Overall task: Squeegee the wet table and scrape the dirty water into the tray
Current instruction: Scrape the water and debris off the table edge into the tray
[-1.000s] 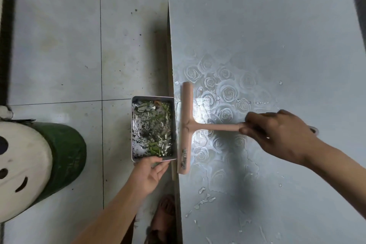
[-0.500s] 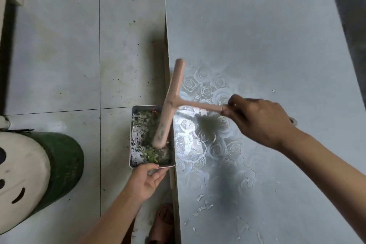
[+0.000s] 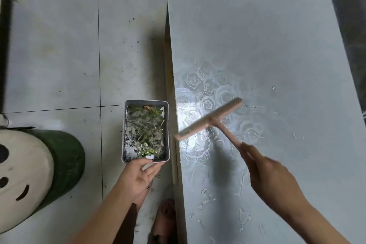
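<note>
My right hand (image 3: 271, 176) grips the handle of a pink T-shaped squeegee (image 3: 210, 120). Its blade slants above the wet rose-patterned table (image 3: 257, 45), its lower end near the table's left edge. My left hand (image 3: 138, 176) holds the near rim of a grey rectangular tray (image 3: 167, 125), just off that edge. Dirty water and green scraps lie in the tray. Water streaks and drops lie on the near part of the table.
A green cylindrical stool with a white top (image 3: 29, 174) stands on the tiled floor (image 3: 59, 45) at the left. A sandalled foot (image 3: 166, 218) shows below the table's edge. A wall runs along the table's far and right sides.
The squeegee has swung from over the tray back onto the table, and its blade now slants the other way. My right hand moved nearer and right. The tray stays held at the edge.
</note>
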